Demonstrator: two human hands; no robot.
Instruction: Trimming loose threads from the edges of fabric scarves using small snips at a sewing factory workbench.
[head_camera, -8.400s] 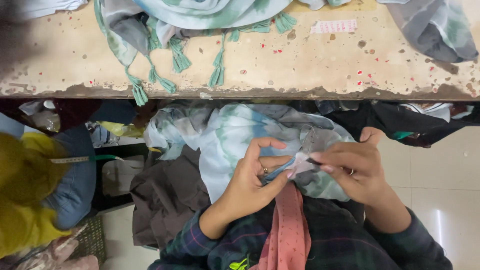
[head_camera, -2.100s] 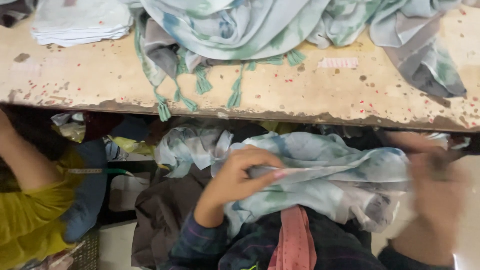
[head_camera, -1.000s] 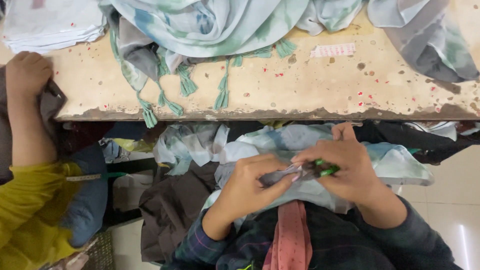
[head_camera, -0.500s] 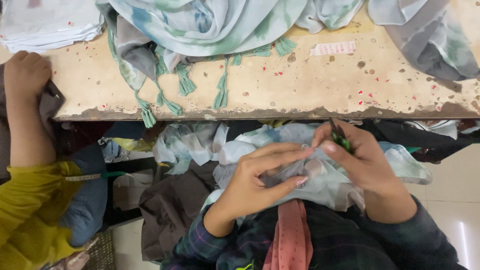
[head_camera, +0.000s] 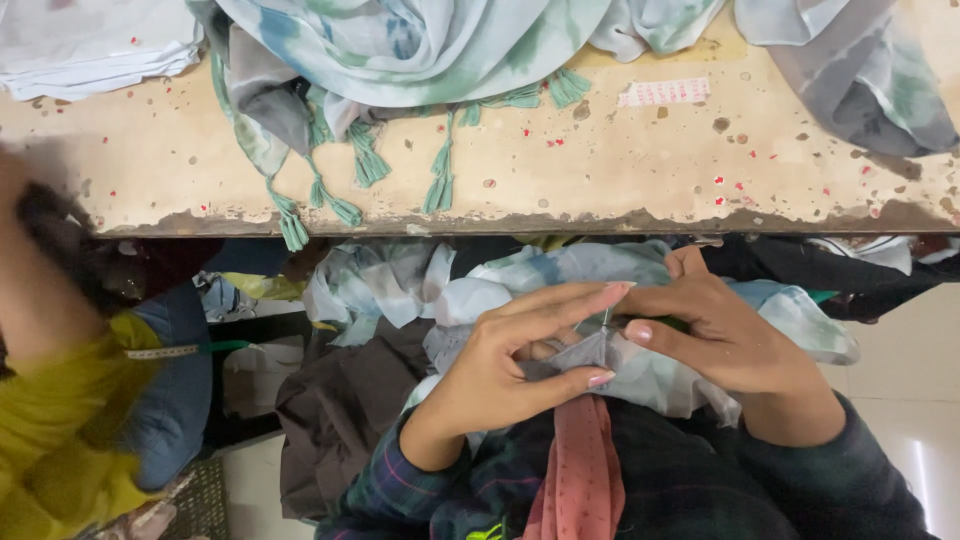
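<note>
2 hands pinch a scarf fold below the desk edge.
Left hand (head_camera: 500, 365) and right hand (head_camera: 725, 340) fingers grip the pale scarf (head_camera: 650, 370) on the lap; its fold peaks toward the desk (head_camera: 600, 170), where tasselled scarves (head_camera: 400, 60) lie.

Worn table (head_camera: 600, 170), tasselled scarves (head_camera: 400, 60) on it; white cloth stack (head_camera: 90, 45) at far corner; co-worker's yellow sleeve (head_camera: 50, 440).

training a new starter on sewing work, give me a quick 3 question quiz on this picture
1. True or false: both hands pinch the same fold of cloth.
2. What hangs over the table edge? A) green tassels B) a belt C) scissors
3. Where does the cloth being worked on lie?

Key:
1. True: left hand and right hand meet on the pale cloth.
2. A: tassels over the table.
3. On the lap, below the table.
</note>
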